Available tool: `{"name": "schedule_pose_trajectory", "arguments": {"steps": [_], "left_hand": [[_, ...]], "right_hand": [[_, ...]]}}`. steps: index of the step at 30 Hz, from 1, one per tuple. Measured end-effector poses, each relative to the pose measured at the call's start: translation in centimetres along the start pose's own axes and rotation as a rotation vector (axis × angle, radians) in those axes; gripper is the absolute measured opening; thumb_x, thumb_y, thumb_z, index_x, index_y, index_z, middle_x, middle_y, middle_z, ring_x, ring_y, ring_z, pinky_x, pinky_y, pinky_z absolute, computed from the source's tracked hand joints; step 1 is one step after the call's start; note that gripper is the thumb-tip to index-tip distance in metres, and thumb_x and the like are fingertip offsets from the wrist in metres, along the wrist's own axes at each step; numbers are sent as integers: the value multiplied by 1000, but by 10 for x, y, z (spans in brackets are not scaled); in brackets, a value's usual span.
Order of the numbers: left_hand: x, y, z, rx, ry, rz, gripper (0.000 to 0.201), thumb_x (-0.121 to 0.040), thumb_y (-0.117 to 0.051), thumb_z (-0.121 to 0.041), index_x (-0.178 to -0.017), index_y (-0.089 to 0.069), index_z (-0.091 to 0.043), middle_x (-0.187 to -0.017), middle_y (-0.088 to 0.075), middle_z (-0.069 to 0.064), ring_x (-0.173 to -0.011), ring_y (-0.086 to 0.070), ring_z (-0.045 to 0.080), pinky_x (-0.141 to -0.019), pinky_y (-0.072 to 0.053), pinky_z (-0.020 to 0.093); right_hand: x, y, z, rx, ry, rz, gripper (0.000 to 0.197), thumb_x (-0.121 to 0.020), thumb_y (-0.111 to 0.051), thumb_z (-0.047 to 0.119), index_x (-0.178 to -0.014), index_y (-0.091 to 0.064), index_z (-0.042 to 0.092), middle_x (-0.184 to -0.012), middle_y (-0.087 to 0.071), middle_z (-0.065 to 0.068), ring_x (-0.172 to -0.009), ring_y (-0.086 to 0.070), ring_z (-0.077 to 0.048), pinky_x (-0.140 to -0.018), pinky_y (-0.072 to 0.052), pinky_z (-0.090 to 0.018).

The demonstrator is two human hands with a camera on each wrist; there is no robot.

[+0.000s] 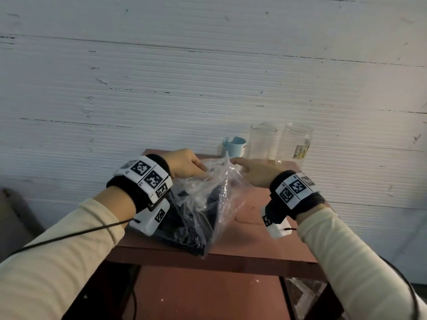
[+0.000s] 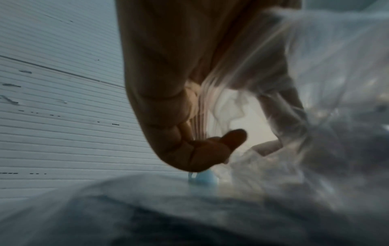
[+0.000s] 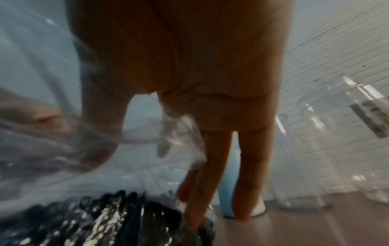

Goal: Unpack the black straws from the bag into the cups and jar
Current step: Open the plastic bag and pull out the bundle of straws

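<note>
1. Three views. Head view: clear crinkled plastic bag (image 1: 203,199) of black straws (image 1: 184,229) lies on the red-brown table (image 1: 254,234); light-blue plastic cup (image 1: 235,146), clear plastic cup (image 1: 262,140) and clear labelled jar (image 1: 297,142) stand at the far edge.
2. Left wrist view only: left hand (image 2: 168,83) has fingers curled, bunching the bag's film.
3. Right wrist view only: right hand (image 3: 210,83) has straight fingers (image 3: 250,174) pointing down beside the bag; whether its thumb pinches film, cannot tell.

Red-brown table (image 1: 251,241), white ribbed wall (image 1: 208,65) behind — scuffed, horizontally grooved
</note>
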State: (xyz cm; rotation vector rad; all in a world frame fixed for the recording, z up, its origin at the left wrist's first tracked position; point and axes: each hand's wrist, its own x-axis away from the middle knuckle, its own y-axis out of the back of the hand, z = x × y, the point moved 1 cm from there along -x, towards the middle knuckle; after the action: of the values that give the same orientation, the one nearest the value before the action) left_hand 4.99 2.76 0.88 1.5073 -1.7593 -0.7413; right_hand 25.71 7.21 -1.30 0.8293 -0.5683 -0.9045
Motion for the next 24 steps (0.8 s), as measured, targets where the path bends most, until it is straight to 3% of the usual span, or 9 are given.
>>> {"name": "schedule_pose_trajectory", "arguments": {"steps": [3,6,8,11,14,18,20,22,24], "left_hand": [[0,-5,2,-90,15,40,47,-85,-67,-47,-125,-63,-22,-126,-58,-6,-118,-53,13,-98,-38,25],[0,-7,6,-231,23,83,48,-86,-64,-51,-130,-55,-33,-143,-50,-2,-122,-53,18,-105,-43,33],[2,-9,7,-263,0,75,41,-92,-61,-34,-131,-51,-36,-145,-48,1,-95,-61,15,-80,-51,25],[0,-9,7,-242,-37,33,48,-95,-48,-4,-137,-49,-27,-150,-42,5,-62,-53,11,-42,-37,15],[7,-6,6,-187,-65,-44,52,-95,-44,2,-140,-49,-23,-154,-38,2,-105,-64,29,-64,-53,23],[4,-3,21,147,-127,-133,47,-96,-51,-2,-134,-54,-28,-144,-46,-7,-61,-56,6,-48,-41,15],[7,0,18,360,-171,-143,48,-96,-51,0,-137,-52,-25,-150,-42,-5,-67,-54,0,-61,-49,16],[11,5,12,447,-235,-161,48,-98,-49,-3,-141,-48,-24,-154,-37,-2,-107,-54,6,-94,-48,27],[16,10,4,507,-304,-195,48,-100,-47,-3,-144,-45,-22,-154,-37,-2,-131,-44,11,-110,-40,34]], "right_hand": [[-5,-9,-6,-61,-138,115,69,-90,-62,19,-142,-26,47,-149,-34,-5,-116,-53,-26,-89,-55,-41],[-5,-13,-7,-73,-163,194,83,-84,-71,21,-140,-18,53,-143,-41,-10,-118,-54,-33,-90,-54,-51],[-8,-14,-8,-66,-173,199,84,-83,-71,21,-137,-16,54,-133,-49,-11,-113,-59,-34,-87,-56,-50],[-21,-16,-16,66,-140,156,81,-81,-66,28,-127,-10,65,-125,-58,-21,-110,-61,-42,-85,-57,-51],[-37,-23,-38,36,-73,94,81,-83,-61,26,-130,-6,63,-124,-59,-26,-112,-58,-46,-90,-52,-57],[-6,-21,-4,-99,77,-19,74,-90,-48,9,-139,-8,48,-134,-45,-36,-115,-48,-58,-94,-44,-66],[1,-14,9,-182,146,-90,78,-88,-44,-4,-143,-10,39,-143,-35,-25,-117,-46,-59,-97,-40,-66],[0,-8,18,-230,210,-150,82,-88,-45,-12,-146,-7,31,-147,-31,-21,-117,-45,-58,-98,-37,-66],[-3,-4,26,-255,298,-225,88,-86,-49,-16,-146,-5,31,-144,-35,-30,-114,-49,-56,-94,-42,-63]]}}
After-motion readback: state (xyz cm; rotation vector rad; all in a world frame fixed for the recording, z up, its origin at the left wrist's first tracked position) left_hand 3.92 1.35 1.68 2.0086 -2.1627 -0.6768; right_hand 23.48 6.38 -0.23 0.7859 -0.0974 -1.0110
